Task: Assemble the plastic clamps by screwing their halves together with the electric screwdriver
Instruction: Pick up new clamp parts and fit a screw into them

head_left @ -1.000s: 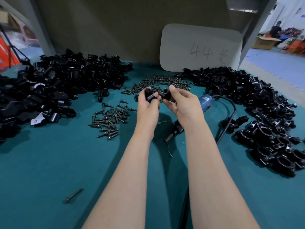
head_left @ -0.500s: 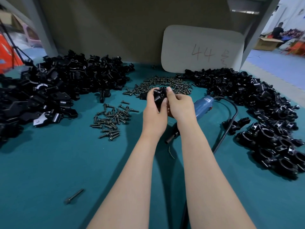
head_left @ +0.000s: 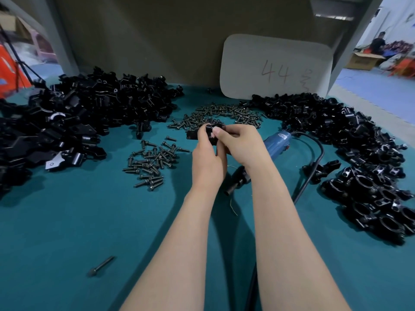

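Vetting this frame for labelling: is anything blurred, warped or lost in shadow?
Head view: wide-angle warp tilts the grey posts; the far background is smeared; the left hand, right hand and the black plastic clamp they hold are sharp; the left heap of black plastic parts merges into a dark mass; forearms cast soft shadows on the teal table cover.

A teal table top (head_left: 67, 232) meets a drab olive back wall (head_left: 146, 30), where a pale board (head_left: 276, 59) marked "44" leans. Beyond a grey post (head_left: 350, 41) lie blue floor (head_left: 370, 86) and a cardboard box (head_left: 363, 61).
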### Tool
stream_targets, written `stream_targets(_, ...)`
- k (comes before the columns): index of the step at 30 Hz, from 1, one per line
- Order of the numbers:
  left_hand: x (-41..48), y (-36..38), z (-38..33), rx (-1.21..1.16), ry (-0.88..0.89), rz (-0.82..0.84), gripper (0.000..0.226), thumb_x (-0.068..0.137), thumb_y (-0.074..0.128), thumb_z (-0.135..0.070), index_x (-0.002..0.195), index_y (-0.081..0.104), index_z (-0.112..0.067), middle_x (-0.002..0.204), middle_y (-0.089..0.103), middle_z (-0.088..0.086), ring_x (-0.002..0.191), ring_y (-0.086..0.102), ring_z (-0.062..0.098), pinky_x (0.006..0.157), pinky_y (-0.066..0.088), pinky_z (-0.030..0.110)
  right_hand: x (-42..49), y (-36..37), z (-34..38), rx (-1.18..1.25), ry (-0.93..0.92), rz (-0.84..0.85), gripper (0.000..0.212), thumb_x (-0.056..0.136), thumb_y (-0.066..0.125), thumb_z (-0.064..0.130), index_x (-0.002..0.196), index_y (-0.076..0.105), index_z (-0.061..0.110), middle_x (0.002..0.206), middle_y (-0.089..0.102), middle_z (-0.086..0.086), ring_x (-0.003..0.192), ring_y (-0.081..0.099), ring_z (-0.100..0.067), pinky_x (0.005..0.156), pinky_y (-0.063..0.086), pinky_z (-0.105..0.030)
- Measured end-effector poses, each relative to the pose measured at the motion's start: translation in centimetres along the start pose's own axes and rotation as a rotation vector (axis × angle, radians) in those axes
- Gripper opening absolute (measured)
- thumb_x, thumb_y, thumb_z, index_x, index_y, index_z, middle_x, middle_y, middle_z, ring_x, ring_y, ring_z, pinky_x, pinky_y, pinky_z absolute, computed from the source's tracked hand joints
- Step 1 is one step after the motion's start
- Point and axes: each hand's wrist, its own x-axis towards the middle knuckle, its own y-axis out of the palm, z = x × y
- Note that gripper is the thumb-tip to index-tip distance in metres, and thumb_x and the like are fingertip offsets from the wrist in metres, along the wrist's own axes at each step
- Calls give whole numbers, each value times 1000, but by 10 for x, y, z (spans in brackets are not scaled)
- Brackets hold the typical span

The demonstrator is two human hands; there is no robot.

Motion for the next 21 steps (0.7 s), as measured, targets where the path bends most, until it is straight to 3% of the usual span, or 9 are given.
stream_targets(5, 0, -1, -1, -4, -25, -36, 39, 98, 49, -30, 135, 43, -17, 109, 65, 7, 93, 61, 22, 68, 43, 27, 0, 1, -2, 15, 20, -4, 28, 91, 62, 32, 104, 72, 10, 91, 71, -2, 89, 65, -15, 89, 53, -36)
stream_targets(8, 0, -1, -1, 37, -40, -80, 37, 99, 47, -30, 132, 46, -14, 102, 65, 5, 88, 61, 23, 65, 42, 29, 1, 3, -3, -11, 11, 5, 28, 91, 62, 35, 95, 73, 10, 74, 65, 5, 77, 60, -13, 81, 54, -33)
stream_targets(10, 0, -3, -3, 15, -51, -114, 33, 99, 49, -32, 126, 50, -14, 98, 65, 1, 86, 61, 20, 64, 42, 26, 2, 3, -4, 12, 26, -17, 29, 93, 58, 37, 93, 72, 12, 75, 65, 6, 81, 62, -14, 80, 52, -31)
stream_targets(12, 3, -7, -5, -173, -127, -173, 21, 98, 51, -30, 112, 55, -14, 98, 67, 2, 90, 64, 18, 73, 48, 24, 7, 0, -5, 20, 44, -126, 30, 97, 51, 33, 103, 69, 11, 93, 70, -1, 95, 63, -19, 91, 50, -34)
stream_targets(15, 8, -19, -8, -740, -348, -214, 8, 100, 51, -23, 96, 52, -16, 96, 66, 8, 82, 70, 12, 79, 56, 23, 18, -1, -8, -155, 83, -255, 30, 99, 42, 17, 120, 62, 11, 118, 65, -6, 109, 59, -24, 91, 43, -29)
stream_targets(17, 10, -24, -9, -955, -403, -196, 10, 100, 52, -21, 94, 49, -14, 95, 67, 13, 79, 70, 12, 79, 57, 22, 28, 7, -9, -269, 106, -206, 34, 97, 42, 11, 126, 59, 13, 126, 62, -9, 113, 57, -26, 92, 43, -30)
stream_targets(21, 10, -24, -12, -1162, -481, -154, 14, 100, 52, -17, 112, 49, -11, 119, 63, 24, 101, 67, 25, 97, 52, 36, 49, 36, -11, -463, 130, 11, 43, 93, 48, 7, 134, 53, 19, 137, 53, -10, 123, 50, -29, 101, 43, -34)
